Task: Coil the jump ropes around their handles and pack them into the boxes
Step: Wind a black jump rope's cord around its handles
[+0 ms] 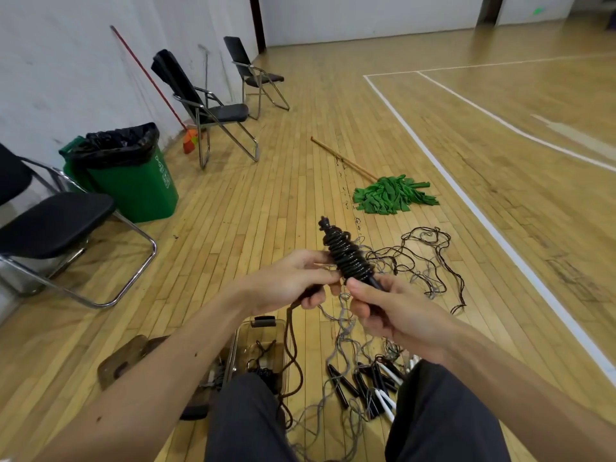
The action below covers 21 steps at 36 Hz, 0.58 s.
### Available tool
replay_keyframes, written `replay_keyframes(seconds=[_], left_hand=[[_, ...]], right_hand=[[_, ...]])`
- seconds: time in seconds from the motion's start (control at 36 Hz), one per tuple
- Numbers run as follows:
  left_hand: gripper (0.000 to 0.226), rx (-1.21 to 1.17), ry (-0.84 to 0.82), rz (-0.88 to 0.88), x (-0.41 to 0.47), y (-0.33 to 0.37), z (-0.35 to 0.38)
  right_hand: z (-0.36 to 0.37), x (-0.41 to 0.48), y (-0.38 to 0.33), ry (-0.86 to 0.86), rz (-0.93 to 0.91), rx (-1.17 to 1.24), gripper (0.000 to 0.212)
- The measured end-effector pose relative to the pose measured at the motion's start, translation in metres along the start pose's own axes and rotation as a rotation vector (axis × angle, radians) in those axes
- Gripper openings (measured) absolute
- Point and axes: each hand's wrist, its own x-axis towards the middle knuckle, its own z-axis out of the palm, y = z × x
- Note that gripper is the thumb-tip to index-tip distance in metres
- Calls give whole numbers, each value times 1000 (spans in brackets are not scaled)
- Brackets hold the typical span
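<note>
While the right hand (390,311) curls round the near end of the coiled jump rope (346,258), the left hand (293,281) pinches its cord beside the coil, held mid-air above the knees. A loose tail (293,355) hangs past a clear box (263,348) on the floor (233,228), left of tangled ropes (416,258).

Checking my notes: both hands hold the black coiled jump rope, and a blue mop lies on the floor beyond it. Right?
Not quite: the head view shows the mop is green, not blue. The left hand and right hand do hold the black coiled jump rope, with the mop on the floor beyond it.
</note>
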Motion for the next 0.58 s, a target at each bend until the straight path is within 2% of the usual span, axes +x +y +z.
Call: replay_keyframes(seconds=[0.08,0.11,0.17,0.22,0.28,0.33,0.39,0.47,0.58], left_hand=[[44,-33,-12,-2,-2,3,2],[46,10,4,11,-3,5,3],[36,153,19,61,-4,10,7],[29,252,-52,113,-4,16,11],[30,284,-110,137,-4,19,12],[35,285,-128,135,-3,22,12],[37,312,-103,109,-2,20,9],[44,423,40,70,3,12,11],[53,556,127,11,6,6,19]], right_hand=[[-3,2,2,25,7,-73,14],[-4,3,3,19,26,-81,17],[-5,4,3,-24,77,-64,22],[-7,3,0,-108,104,-63,28],[-9,1,-2,-183,100,-82,41],[-9,1,-2,-200,89,-70,44],[-8,2,1,-175,77,-3,35],[-6,6,4,-51,19,60,15],[-8,14,5,91,-65,-7,16]])
